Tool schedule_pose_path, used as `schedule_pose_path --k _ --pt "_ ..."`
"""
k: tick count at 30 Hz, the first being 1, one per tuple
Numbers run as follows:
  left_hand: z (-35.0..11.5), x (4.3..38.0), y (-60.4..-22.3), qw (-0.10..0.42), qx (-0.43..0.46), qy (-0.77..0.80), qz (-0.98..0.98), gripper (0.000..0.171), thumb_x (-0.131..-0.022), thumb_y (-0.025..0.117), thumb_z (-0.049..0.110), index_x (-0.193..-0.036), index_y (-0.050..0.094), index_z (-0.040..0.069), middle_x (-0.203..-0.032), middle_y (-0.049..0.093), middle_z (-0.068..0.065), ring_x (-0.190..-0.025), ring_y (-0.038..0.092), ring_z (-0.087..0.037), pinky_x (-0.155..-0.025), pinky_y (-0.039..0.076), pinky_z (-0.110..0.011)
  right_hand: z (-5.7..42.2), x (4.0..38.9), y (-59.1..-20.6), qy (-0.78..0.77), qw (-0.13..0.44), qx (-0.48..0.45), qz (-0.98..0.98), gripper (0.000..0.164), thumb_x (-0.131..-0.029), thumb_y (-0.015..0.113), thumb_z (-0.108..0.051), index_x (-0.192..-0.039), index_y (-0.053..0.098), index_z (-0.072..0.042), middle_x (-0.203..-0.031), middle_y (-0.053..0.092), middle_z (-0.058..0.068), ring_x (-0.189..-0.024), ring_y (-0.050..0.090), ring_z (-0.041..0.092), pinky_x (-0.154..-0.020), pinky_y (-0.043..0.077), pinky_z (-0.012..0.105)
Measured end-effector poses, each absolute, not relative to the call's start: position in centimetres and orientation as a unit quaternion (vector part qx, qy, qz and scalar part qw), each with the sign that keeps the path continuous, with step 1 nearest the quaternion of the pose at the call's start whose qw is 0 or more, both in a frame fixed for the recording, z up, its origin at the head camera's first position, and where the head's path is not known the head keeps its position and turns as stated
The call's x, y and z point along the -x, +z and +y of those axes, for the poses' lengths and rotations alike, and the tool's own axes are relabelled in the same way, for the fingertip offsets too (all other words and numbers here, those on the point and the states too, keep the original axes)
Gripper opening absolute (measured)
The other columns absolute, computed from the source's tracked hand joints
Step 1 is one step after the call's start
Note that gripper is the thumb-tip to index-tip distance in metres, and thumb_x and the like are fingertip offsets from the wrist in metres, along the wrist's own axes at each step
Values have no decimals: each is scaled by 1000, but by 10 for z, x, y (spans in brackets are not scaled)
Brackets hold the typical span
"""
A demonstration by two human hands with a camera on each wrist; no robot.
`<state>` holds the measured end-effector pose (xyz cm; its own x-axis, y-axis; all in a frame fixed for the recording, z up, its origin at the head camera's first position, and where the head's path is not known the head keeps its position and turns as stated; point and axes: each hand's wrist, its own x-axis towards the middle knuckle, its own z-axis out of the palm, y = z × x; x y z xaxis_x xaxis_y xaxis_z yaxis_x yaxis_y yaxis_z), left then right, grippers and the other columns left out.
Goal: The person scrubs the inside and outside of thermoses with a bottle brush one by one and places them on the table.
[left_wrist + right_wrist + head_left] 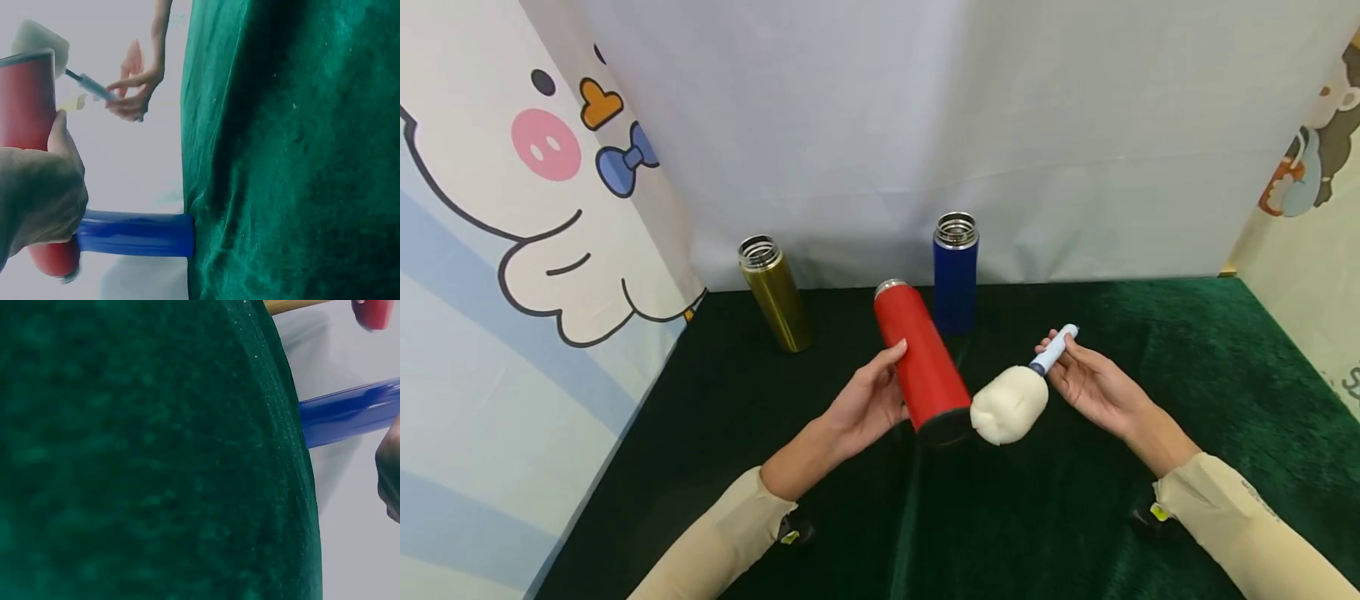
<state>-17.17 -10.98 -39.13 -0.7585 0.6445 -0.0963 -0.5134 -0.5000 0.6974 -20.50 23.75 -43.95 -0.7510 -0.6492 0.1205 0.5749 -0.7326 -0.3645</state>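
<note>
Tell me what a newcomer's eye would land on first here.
Probably the bright red bottle, tilted in the left hand near the middle of the head view. Next, the cream sponge head just right of it, with a pale blue handle in the right hand. Behind them, an open blue bottle stands on the green cloth.

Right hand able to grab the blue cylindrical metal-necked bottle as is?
Probably not: the right hand grips a light-blue-handled brush with a cream sponge head, though the way to the blue bottle looks free.
</note>
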Motion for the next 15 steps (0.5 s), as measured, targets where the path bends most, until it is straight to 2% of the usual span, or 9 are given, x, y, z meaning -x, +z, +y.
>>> schedule_pose_path --k 4,8,11,13,15 --pt "-108 169 -390 347 -107 848 385 51 -109 47 35 -152 29 17 -134 55 0 -120 60 -15 -99 55 -33 229 211 -432 -935 310 88 149 35 -112 29 -19 -125 57 -2 -123 64 14 -118 67 23 -104 54 31" --pt "-107 163 -391 368 -128 824 411 44 -111 40 28 -151 29 17 -133 56 -1 -118 59 -16 -98 55 -34 220 216 -420 -966 246 -4 84 18 -108 45 -11 -123 53 -5 -122 65 17 -118 68 29 -110 49 32" --pt "-106 160 -392 381 -136 815 414 44 -110 41 27 -151 29 18 -134 56 -1 -118 58 -16 -98 55 -34 218 215 -416 -976 206 -54 44 19 -104 53 -6 -123 51 -7 -122 65 17 -120 68 30 -114 44 31" --pt "-106 159 -393 383 -138 818 406 50 -109 45 29 -154 26 20 -137 54 -2 -122 57 -18 -100 54 -35 219 211 -419 -977 203 -59 37 18 -103 53 -6 -121 51 -7 -121 65 17 -120 68 29 -114 45 31" --pt "-108 160 -393 372 -133 826 402 56 -108 49 32 -157 23 23 -138 53 -2 -124 56 -18 -102 53 -36 222 208 -426 -972 229 -33 49 15 -106 48 -9 -120 53 -5 -122 65 16 -120 68 28 -112 47 32"
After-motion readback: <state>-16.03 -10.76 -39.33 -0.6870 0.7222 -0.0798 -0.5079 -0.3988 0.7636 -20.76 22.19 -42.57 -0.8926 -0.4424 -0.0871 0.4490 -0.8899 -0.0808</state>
